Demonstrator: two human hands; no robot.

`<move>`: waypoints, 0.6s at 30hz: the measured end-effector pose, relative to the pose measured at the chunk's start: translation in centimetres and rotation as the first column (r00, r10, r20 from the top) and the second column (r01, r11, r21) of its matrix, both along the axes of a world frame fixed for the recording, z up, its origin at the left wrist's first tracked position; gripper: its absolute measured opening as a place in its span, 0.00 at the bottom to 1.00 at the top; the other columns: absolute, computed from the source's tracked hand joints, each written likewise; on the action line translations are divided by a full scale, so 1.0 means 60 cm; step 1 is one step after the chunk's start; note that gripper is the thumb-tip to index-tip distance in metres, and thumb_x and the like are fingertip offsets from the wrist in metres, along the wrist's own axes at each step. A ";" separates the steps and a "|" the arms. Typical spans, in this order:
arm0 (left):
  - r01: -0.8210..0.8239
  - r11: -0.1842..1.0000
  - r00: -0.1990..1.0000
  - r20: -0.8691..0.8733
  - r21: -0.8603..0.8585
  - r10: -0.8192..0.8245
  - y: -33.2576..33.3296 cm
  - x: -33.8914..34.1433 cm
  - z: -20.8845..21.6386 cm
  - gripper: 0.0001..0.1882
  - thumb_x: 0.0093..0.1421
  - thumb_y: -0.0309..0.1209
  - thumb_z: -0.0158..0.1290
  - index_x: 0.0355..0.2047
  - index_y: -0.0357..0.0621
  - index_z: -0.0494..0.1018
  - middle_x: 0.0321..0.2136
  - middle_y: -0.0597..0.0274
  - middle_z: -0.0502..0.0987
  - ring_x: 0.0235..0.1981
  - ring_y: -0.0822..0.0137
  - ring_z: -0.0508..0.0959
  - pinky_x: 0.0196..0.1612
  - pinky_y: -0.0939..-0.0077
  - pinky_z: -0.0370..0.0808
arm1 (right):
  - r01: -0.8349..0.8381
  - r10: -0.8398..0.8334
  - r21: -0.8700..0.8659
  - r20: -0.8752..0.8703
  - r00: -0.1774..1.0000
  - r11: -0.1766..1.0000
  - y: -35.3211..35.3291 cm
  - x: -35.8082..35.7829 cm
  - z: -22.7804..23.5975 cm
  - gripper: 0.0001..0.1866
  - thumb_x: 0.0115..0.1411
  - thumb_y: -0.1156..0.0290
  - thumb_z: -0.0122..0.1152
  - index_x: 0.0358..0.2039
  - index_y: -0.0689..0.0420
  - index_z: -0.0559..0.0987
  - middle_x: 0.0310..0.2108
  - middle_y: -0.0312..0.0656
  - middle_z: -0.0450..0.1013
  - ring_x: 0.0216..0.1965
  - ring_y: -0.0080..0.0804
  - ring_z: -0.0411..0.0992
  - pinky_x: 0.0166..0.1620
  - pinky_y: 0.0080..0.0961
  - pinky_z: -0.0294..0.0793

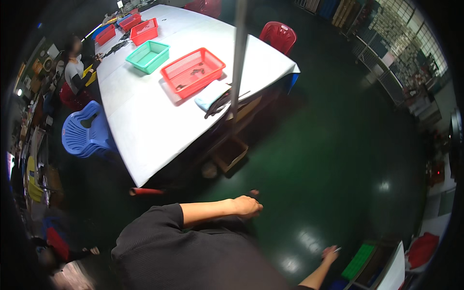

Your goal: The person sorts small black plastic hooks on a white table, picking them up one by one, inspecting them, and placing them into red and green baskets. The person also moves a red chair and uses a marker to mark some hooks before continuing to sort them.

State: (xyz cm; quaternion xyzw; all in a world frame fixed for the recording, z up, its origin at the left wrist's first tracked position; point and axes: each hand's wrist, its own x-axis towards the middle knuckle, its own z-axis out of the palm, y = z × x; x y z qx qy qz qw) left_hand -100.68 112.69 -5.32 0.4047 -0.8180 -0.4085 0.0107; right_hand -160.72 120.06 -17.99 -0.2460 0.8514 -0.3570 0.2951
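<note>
In front of my body my left hand (pixel 247 207) is closed, its forearm bent across me. Something small and dark shows at its fingertips, too unclear to name. Out to the lower right is my right hand (pixel 330 253), fingers closed on a small, thin, whitish thing whose kind I cannot make out. Neither hand touches the white-covered table (pixel 140 130) ahead of me. A red basket (pixel 170 87) with a few dark pieces in it stands there, beside a green basket (pixel 135 64). Near the table's edge lies a light blue and white item (pixel 210 95) with dark strips.
A metal post (pixel 238 63) rises at the table's right edge. Below it is an open box (pixel 231 153) on the green floor. Blue stacked chairs (pixel 79 133) and a seated person (pixel 75 72) are at the left. A shelf unit with a green crate (pixel 357 261) stands at lower right.
</note>
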 end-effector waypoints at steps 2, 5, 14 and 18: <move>-0.060 0.998 0.994 0.086 -0.013 0.061 -0.108 -0.041 -0.041 0.15 0.58 0.38 0.47 0.40 0.42 0.71 0.33 0.50 0.77 0.37 0.51 0.77 0.41 0.60 0.73 | -0.124 0.116 -0.164 -0.054 0.992 0.979 -0.272 -0.007 0.106 0.22 0.61 0.49 0.46 0.35 0.57 0.75 0.18 0.37 0.71 0.16 0.22 0.69 0.14 0.18 0.63; 0.035 0.993 0.984 0.179 -0.110 -0.015 -0.290 -0.124 -0.056 0.13 0.58 0.37 0.46 0.35 0.41 0.72 0.29 0.51 0.77 0.34 0.52 0.78 0.38 0.60 0.75 | -0.354 0.358 -0.362 -0.057 0.932 0.862 -0.531 0.074 0.165 0.19 0.63 0.55 0.45 0.43 0.57 0.72 0.26 0.40 0.74 0.23 0.24 0.72 0.22 0.18 0.69; 0.007 0.899 0.823 -0.508 -0.437 -0.253 -0.861 -0.419 0.131 0.08 0.58 0.32 0.47 0.33 0.40 0.70 0.27 0.52 0.74 0.30 0.53 0.76 0.33 0.64 0.75 | -0.417 0.284 0.446 0.336 0.898 0.792 -0.527 0.116 -0.155 0.16 0.59 0.57 0.49 0.30 0.59 0.74 0.23 0.40 0.73 0.22 0.34 0.71 0.25 0.33 0.70; -0.002 0.887 0.892 -0.402 -0.462 -0.207 -1.086 -0.450 0.061 0.08 0.58 0.32 0.47 0.32 0.40 0.69 0.27 0.53 0.74 0.29 0.53 0.76 0.32 0.63 0.74 | -0.355 0.096 0.589 0.423 0.901 0.726 -0.672 0.065 -0.202 0.16 0.58 0.58 0.49 0.33 0.60 0.74 0.27 0.44 0.73 0.24 0.39 0.72 0.26 0.36 0.71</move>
